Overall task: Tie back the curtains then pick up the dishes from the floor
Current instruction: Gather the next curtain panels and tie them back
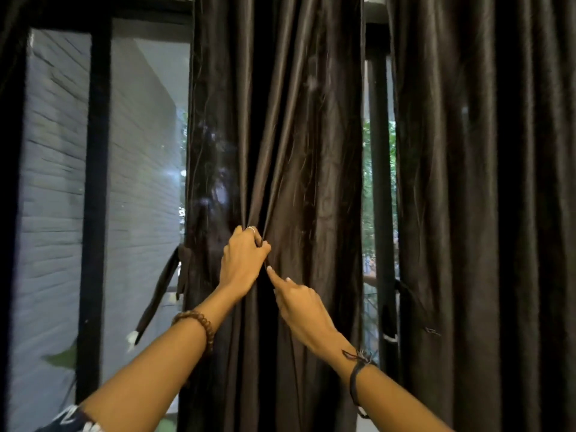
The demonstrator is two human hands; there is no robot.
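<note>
Left hand (243, 260) fisted on curtain (280, 135) folds; right hand (300, 302) pointing.

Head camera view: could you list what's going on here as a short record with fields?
left hand: fist closed on gathered folds of the middle curtain
right hand: forefinger stretched toward the same folds, not gripping
tie-back strap: hangs loose at that curtain's left edge
right curtain: hanging straight, untied
window: pale brick wall outside
dishes: none in view

No floor or table visible; dark curtain (280, 135) hanging, presumably from above.
</note>
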